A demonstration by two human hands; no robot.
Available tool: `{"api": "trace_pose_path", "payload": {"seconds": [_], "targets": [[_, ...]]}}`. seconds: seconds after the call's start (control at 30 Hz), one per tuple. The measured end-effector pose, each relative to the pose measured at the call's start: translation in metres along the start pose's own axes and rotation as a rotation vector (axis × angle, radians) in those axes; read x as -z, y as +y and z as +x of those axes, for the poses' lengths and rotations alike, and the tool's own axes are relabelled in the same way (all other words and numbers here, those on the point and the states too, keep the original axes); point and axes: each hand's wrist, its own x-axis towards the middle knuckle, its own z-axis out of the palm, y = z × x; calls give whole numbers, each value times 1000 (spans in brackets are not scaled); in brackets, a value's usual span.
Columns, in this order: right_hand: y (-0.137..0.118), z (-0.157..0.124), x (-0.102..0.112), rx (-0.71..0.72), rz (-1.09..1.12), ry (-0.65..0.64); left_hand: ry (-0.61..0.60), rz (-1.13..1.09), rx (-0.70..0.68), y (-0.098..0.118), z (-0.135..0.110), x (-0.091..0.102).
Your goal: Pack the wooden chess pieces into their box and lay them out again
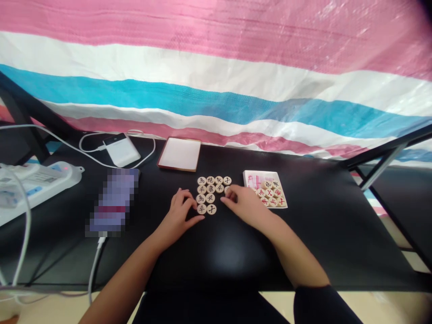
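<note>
Discs [210,189] between left hand [181,209] and right hand [247,204], well inside tabletop [320,229] edges.

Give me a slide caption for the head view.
Left hand and right hand flank rows of black-lettered xiangqi pieces on a black table.

I have black-marked round pieces [210,189] flat, characters up, rowed left of the box [260,172]; red-marked pieces [269,193] inside.
</note>
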Motion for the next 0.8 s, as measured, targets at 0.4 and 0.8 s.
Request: {"api": "trace_pose_path", "payload": {"seconds": [0.4, 0.8], "targets": [[13, 14, -5, -122, -125, 102, 10, -12, 90, -5, 0, 6], [30, 16, 21, -185, -105, 270, -2, -11, 83, -7, 0, 6]]}}
